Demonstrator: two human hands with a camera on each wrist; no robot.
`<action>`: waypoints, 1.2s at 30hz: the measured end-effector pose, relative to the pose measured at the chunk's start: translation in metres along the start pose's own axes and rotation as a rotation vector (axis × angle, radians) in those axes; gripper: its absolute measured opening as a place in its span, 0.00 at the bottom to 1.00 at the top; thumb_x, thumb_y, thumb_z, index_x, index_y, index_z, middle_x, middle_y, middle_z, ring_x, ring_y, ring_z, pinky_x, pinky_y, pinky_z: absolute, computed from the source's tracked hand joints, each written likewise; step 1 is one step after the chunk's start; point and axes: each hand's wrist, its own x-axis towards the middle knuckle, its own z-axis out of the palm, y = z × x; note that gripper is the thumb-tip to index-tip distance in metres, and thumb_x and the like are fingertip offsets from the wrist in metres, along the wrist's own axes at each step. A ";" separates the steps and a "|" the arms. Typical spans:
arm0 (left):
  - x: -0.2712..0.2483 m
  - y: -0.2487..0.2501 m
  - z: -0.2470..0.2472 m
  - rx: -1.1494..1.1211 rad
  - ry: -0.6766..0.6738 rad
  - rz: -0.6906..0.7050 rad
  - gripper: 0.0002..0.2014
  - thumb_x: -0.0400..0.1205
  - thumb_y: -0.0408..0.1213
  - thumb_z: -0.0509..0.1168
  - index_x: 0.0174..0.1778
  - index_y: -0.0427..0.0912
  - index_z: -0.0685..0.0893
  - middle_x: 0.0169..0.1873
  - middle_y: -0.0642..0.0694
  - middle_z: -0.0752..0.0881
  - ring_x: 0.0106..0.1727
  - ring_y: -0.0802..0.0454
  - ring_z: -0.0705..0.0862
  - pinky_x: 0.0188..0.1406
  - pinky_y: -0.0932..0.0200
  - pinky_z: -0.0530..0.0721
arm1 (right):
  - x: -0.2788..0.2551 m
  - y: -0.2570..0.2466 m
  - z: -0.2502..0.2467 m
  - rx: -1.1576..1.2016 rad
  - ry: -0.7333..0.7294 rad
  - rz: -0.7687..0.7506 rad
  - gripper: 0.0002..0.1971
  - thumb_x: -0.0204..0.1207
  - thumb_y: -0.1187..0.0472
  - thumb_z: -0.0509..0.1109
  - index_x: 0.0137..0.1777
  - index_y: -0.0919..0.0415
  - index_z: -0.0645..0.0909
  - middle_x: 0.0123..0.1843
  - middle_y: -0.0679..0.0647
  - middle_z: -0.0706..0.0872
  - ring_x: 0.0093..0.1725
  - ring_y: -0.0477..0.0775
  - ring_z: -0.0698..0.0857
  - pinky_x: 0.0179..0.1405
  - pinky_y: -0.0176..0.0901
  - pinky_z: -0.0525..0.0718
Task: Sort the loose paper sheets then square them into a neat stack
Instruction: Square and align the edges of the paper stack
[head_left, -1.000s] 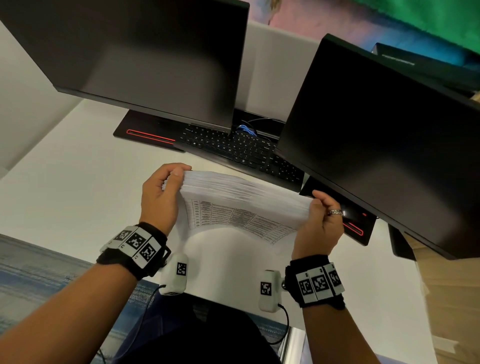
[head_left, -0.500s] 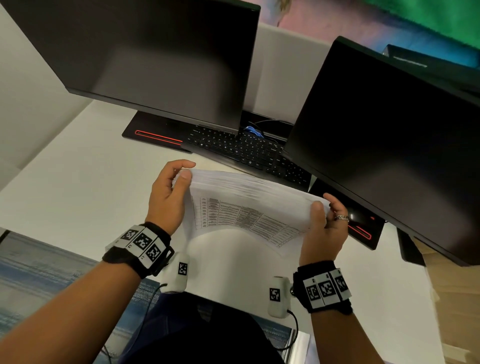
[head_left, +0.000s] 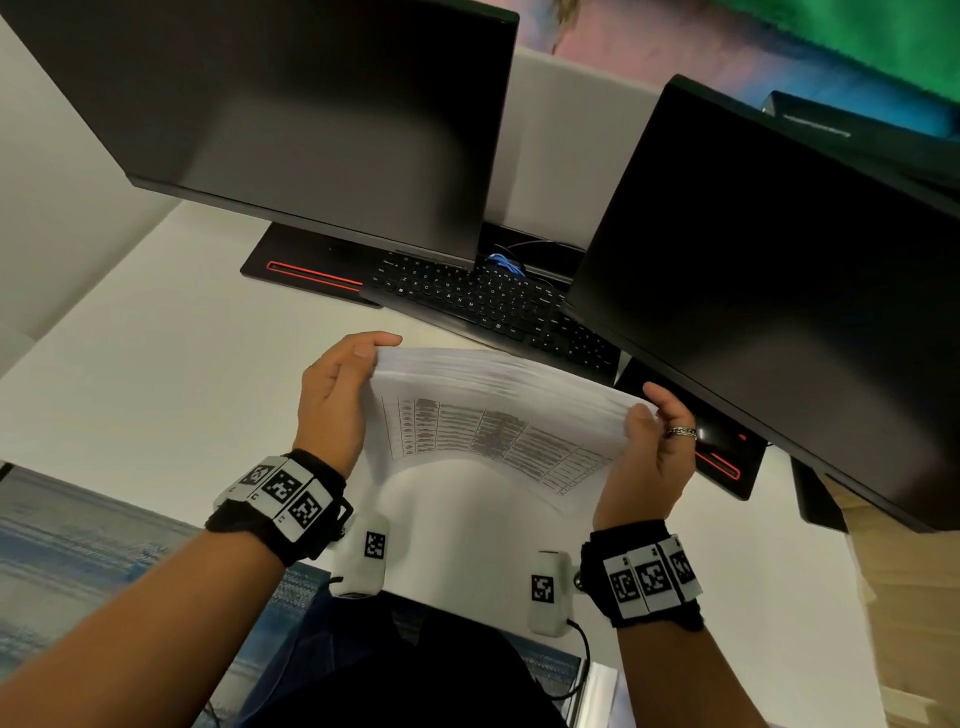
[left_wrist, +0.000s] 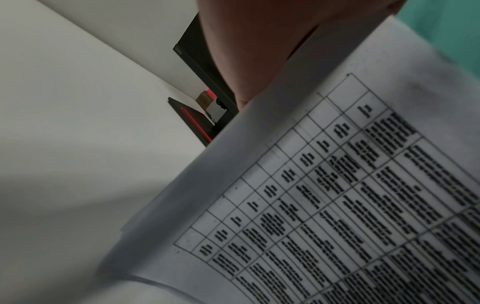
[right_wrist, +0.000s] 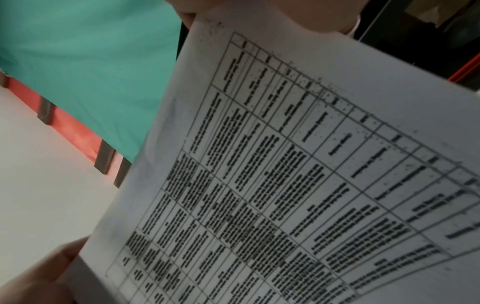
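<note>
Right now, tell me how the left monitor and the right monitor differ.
The left monitor shows a pale grey reflection on its screen; the right monitor looks almost uniformly black. The left monitor's base, with its red strip, lies in plain view beside the keyboard; the right monitor's red-striped base is partly hidden behind the right hand and the paper stack. Both are dark, switched-off screens standing on the white desk.
</note>
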 end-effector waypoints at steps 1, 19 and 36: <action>0.000 0.001 0.001 -0.006 0.007 -0.002 0.16 0.84 0.38 0.55 0.51 0.41 0.89 0.47 0.52 0.89 0.48 0.65 0.84 0.49 0.74 0.78 | 0.000 -0.001 0.001 -0.015 0.008 0.003 0.11 0.82 0.66 0.66 0.59 0.54 0.83 0.44 0.38 0.82 0.40 0.30 0.83 0.32 0.22 0.79; 0.003 -0.007 -0.015 0.151 -0.251 -0.066 0.20 0.73 0.29 0.78 0.59 0.48 0.83 0.46 0.51 0.91 0.47 0.59 0.90 0.46 0.63 0.90 | 0.013 0.009 -0.020 -0.097 -0.305 0.018 0.22 0.63 0.71 0.84 0.54 0.54 0.83 0.49 0.49 0.88 0.50 0.54 0.90 0.39 0.41 0.91; 0.000 -0.004 -0.009 0.000 -0.209 -0.038 0.20 0.66 0.53 0.76 0.50 0.52 0.83 0.43 0.64 0.87 0.43 0.66 0.86 0.38 0.72 0.83 | 0.012 0.002 -0.008 -0.029 -0.196 -0.068 0.09 0.80 0.68 0.70 0.53 0.53 0.83 0.44 0.36 0.86 0.43 0.31 0.83 0.38 0.27 0.82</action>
